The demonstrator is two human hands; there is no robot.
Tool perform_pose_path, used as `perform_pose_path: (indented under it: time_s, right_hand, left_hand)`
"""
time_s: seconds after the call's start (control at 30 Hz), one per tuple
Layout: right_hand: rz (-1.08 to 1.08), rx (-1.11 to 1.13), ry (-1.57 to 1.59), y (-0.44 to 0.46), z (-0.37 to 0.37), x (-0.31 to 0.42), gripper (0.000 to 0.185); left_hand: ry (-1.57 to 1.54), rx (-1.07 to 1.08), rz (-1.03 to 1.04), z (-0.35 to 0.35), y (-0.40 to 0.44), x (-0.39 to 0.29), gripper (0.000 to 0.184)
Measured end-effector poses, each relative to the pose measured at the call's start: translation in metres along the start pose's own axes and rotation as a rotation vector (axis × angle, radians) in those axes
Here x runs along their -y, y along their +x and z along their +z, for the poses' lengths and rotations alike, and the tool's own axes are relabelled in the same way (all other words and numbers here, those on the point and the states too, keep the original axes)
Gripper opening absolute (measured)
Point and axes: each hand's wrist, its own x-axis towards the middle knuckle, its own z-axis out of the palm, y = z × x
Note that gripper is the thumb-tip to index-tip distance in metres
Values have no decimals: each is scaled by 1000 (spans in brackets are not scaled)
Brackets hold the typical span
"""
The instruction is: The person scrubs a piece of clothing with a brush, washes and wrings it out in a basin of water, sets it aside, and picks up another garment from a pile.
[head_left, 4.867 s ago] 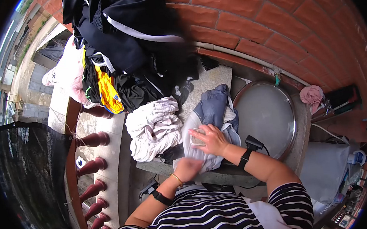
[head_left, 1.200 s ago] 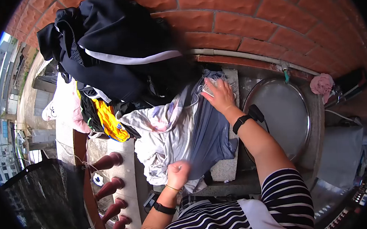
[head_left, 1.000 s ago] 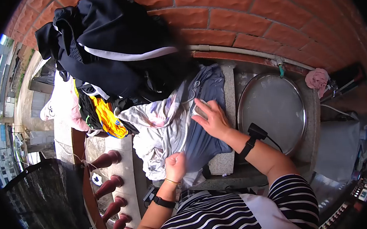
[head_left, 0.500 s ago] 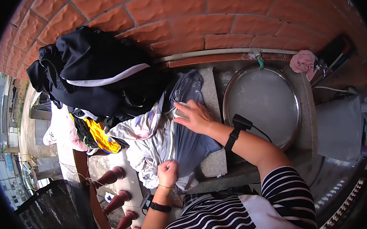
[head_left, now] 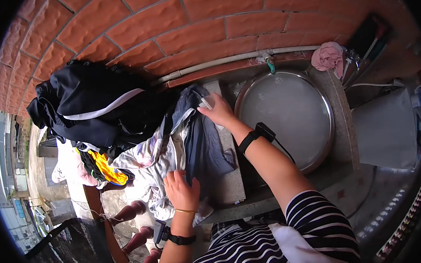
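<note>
A white and grey garment (head_left: 161, 157) with a blue-grey part (head_left: 202, 149) lies spread over the stone slab (head_left: 231, 179). My left hand (head_left: 181, 191) rests at the garment's near edge, fingers extended and thumb apart, holding nothing visible. Near the far end of the blue-grey cloth, my right hand (head_left: 218, 111) is closed on a small pale block (head_left: 207, 102), perhaps soap. Part of the block is hidden by the fingers.
Dark clothes (head_left: 96, 105) are heaped at the left, beside a yellow cloth (head_left: 108, 169). A round metal basin (head_left: 288, 121) of cloudy water sits right. Behind are a brick wall, a tap (head_left: 270, 66) and a pink cloth (head_left: 328, 58).
The view has shifted. My right hand has moved with the block toward the cloth's far end. My left hand has opened from a fist. The blue-grey cloth is more bunched near its far end.
</note>
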Motion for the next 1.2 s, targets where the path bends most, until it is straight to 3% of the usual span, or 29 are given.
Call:
perform_pose_path:
  time_s: [0.1, 0.2, 0.27, 0.37, 0.43, 0.47, 0.53, 0.57, 0.6, 0.63, 0.67, 0.7, 0.73, 0.77, 0.83, 0.9, 0.93, 0.97, 1.03, 1.1, 1.2]
  right_hand:
    - [280, -106, 147, -26, -67, -69, 85]
    - [321, -342, -149, -46, -134, -129, 76]
    - [348, -469, -266, -57, -166, -170, 76]
    - [429, -583, -441, -76, -197, -222, 80]
    - [499, -584, -270, -76, -202, -285, 79]
    - [478, -544, -271, -79, -193, -279, 79]
    - [649, -518, 111, -90, -183, -260, 71]
    - [647, -498, 110, -92, -181, -253, 71]
    - [740, -216, 367, -93, -181, -244, 70]
    - [815, 70, 620, -94, -184, -212, 72]
    - [882, 230, 741, -101, -185, -177, 74]
    - [884, 241, 733, -109, -177, -157, 74]
    - [784, 384, 741, -119, -169, -143, 74]
    - [681, 526, 750, -131, -156, -128, 73]
    - [-44, 384, 415, -166, -97, -77, 67]
    - [-487, 459, 64, -185, -63, -31, 61]
    - [-665, 437, -191, -179, -47, -19, 57]
    - [-834, 410, -452, -160, -33, -8, 54]
    - [-820, 167, -547, -83, 9, -5, 49]
    - [-658, -46, -651, -1, 32, 17, 48]
    - [-489, 42, -683, 38, 45, 36, 50]
  left_hand:
    - [-90, 41, 131, 44, 35, -34, 35]
    - [47, 118, 44, 115, 60, -49, 35]
    - [168, 155, -141, 158, 68, -43, 34]
    - [-65, 263, -216, 145, 77, -39, 27]
    - [-271, 293, -9, 115, 58, -50, 31]
    - [-341, 496, 39, 90, 44, -60, 31]
    - [-252, 776, 187, 71, 3, -61, 36]
    - [-130, 905, 198, 68, -16, -59, 35]
    - [-82, 1060, 187, 56, -24, -64, 34]
    - [-64, 1128, 205, 45, -27, -66, 33]
    - [-117, 987, 148, 34, -29, -70, 33]
    - [-172, 847, 86, 23, -32, -76, 32]
    - [-224, 384, 134, 34, -44, -73, 32]
    - [-159, 216, 204, 22, -32, -77, 35]
    - [-89, 273, 189, 41, -43, -60, 36]
    - [-151, 352, 96, 53, -58, -57, 32]
    - [-352, 280, 105, 59, -65, -52, 28]
    - [-342, 414, 32, 64, -74, -50, 25]
    - [-529, 499, -77, 74, -81, -39, 23]
    - [-553, 498, -115, 72, -82, -42, 22]
    - [-710, 466, -125, 81, -76, -35, 21]
